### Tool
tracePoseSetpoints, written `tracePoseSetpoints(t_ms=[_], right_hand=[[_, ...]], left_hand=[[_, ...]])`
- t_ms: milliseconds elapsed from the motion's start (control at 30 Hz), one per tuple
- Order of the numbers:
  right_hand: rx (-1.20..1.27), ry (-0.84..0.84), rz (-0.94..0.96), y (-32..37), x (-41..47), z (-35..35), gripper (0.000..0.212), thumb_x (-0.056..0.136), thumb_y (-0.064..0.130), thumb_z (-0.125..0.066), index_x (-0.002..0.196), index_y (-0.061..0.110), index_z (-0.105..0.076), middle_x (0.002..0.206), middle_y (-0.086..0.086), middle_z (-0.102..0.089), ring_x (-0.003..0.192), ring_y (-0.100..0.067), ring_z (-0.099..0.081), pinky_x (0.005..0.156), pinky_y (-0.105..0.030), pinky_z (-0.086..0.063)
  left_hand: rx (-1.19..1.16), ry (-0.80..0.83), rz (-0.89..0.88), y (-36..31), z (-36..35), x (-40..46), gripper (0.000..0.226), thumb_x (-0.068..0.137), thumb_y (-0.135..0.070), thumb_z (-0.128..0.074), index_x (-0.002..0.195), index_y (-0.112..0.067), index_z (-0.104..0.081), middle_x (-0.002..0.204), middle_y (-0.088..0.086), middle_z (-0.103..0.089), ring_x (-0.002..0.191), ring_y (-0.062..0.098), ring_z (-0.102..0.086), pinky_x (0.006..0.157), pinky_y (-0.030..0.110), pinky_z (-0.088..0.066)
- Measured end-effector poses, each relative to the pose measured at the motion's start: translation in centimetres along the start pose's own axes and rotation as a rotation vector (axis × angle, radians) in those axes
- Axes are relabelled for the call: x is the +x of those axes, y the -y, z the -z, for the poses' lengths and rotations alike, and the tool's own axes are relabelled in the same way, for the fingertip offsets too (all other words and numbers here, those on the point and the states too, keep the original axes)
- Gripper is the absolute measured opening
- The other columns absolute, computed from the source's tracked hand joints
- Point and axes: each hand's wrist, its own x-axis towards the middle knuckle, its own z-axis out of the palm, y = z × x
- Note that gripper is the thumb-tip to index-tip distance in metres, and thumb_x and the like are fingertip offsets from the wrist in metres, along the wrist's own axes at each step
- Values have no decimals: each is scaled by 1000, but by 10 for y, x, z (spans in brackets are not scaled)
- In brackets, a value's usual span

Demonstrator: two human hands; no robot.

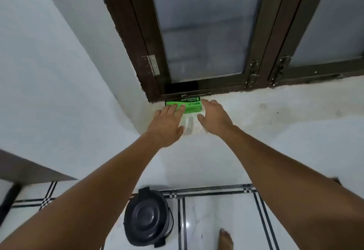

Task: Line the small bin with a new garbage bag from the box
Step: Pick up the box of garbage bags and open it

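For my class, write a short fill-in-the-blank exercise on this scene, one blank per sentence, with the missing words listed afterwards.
1. The box of garbage bags is coloured ____.
2. The box rests on the sill below the ____.
3. The small black bin stands on the tiled ____.
4. The left hand and right hand are both ____, gripping nothing.

Missing words: green; window; floor; open

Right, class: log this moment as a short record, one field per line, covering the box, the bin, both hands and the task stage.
box: green box on the sill, against the window frame
bin: dark bin on the floor, lid shut, below the sill
left hand: left hand open, fingertips on the box
right hand: right hand open, beside the box's right end
bag: pale film between the hands, too blurred to tell
task stage: bin not yet lined
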Motion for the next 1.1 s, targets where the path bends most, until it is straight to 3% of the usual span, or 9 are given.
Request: tracePoseSetpoints(t_ms=[267, 367, 433, 467, 633, 733, 833, 933, 1100], right_hand=[[78, -26, -160, -8, 35, -11, 41, 102, 34, -52, 134, 8, -56, 123, -14, -57, 108, -32, -61, 89, -44, -54], [119, -9, -169, -5, 55, -13, 35, 103, 42, -47, 101, 12, -65, 104, -11, -59, 90, -29, -61, 73, -36, -51], [217, -37, -182, -1, 63, -16, 41, 104, 44, -46, 72, 19, -52, 83, -5, -54, 76, -24, -56, 59, -31, -37], [271, -53, -190, 1, 65, -16, 44, 104, 43, -45, 67, 21, -46, 76, -2, -52, 72, -22, -53, 56, -30, -33], [573, -113, -308, 12, 72, -5, 38, 104, 42, -49, 87, 9, -55, 82, -1, -59, 76, -20, -58, 59, -31, -43], [756, -65, -336, 23, 80, 8, 32, 104, 40, -49, 106, 11, -61, 103, -9, -67, 96, -27, -68, 81, -47, -61], [917, 6, -365, 30, 80, 21, 31, 107, 34, -48, 122, 11, -62, 120, -15, -63, 105, -32, -68, 79, -50, -64], [1007, 33, -372, 27, 74, 28, 27, 105, 32, -53, 115, 7, -60, 119, -17, -62, 101, -31, -69, 72, -43, -65], [1256, 73, -412, 22, 62, 39, 30, 98, 32, -67, 100, 7, -51, 108, -18, -67, 91, -28, -73, 70, -40, -65]], left_hand=[[19, 1, 41, 9, -12, 63, 82, 99, -42, -56, 164, -19, -12, 166, 9, -29, 153, 30, -25, 122, 47, -20], [34, 16, 57, 13, -18, 76, 87, 95, -30, -63, 165, -18, -14, 160, 10, -38, 147, 31, -34, 117, 46, -27], [50, 11, 62, 16, -18, 80, 82, 92, -20, -64, 163, -17, -22, 150, 12, -46, 137, 34, -42, 109, 46, -35], [29, 13, 61, 18, -18, 82, 79, 91, -18, -64, 161, -17, -28, 146, 12, -48, 134, 34, -43, 107, 46, -38], [-263, -18, 71, 32, -7, 79, 70, 87, -13, -71, 151, -22, -44, 138, 10, -51, 125, 33, -47, 100, 46, -48], [-429, -44, 61, 34, 5, 76, 68, 88, -11, -72, 149, -21, -45, 138, 8, -54, 124, 31, -53, 100, 45, -49], [-513, -28, 61, 35, 18, 74, 66, 89, -11, -70, 148, -24, -44, 136, 8, -57, 120, 29, -59, 99, 46, -52], [-473, 33, 52, 35, 31, 70, 64, 94, -17, -66, 150, -31, -38, 136, 5, -57, 120, 28, -58, 97, 49, -52], [-360, 27, 29, 33, 42, 63, 64, 98, -22, -63, 156, -23, -34, 146, 7, -49, 133, 26, -46, 105, 50, -47]])
